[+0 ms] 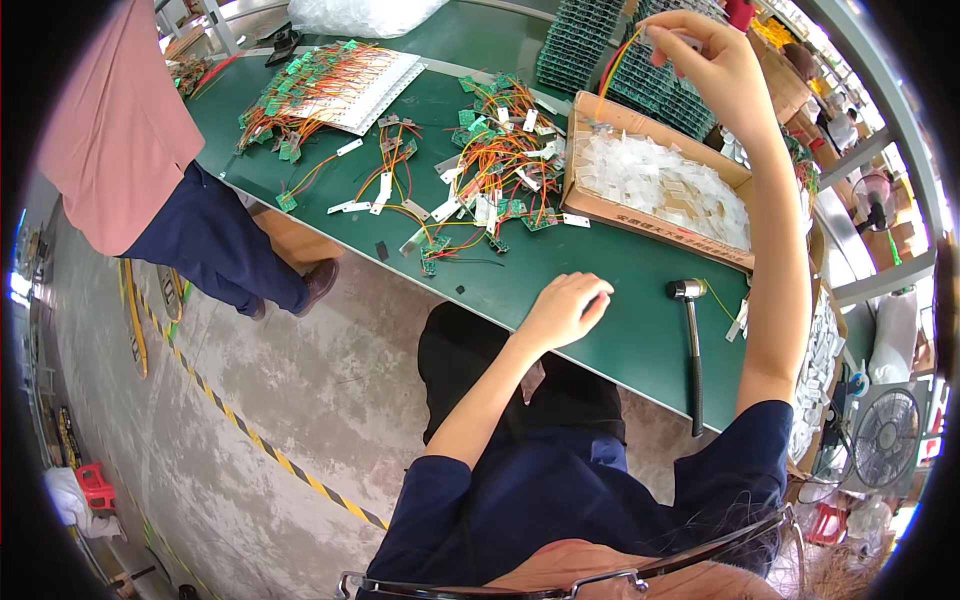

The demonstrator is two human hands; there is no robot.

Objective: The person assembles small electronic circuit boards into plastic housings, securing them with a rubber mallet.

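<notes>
My right hand (697,45) is raised at the far right, fingers pinched on a bundle of thin wires (612,68), yellow, red and dark. The wires hang down to the far left corner of a cardboard box (655,222) filled with small clear plastic pieces (655,178). My left hand (562,312) rests over the near edge of the green table, fingers curled in, with nothing showing in them. A hammer (692,345) with a black handle lies to its right, apart from both hands. Left of the box spreads a loose pile of wired circuit boards (495,160).
The green table (610,335) bears more wired boards (300,95) on a white stack at the far left. Green board stacks (660,85) stand behind the box. A person (130,140) in a pink top stands left of the table. A fan (887,437) is at the right.
</notes>
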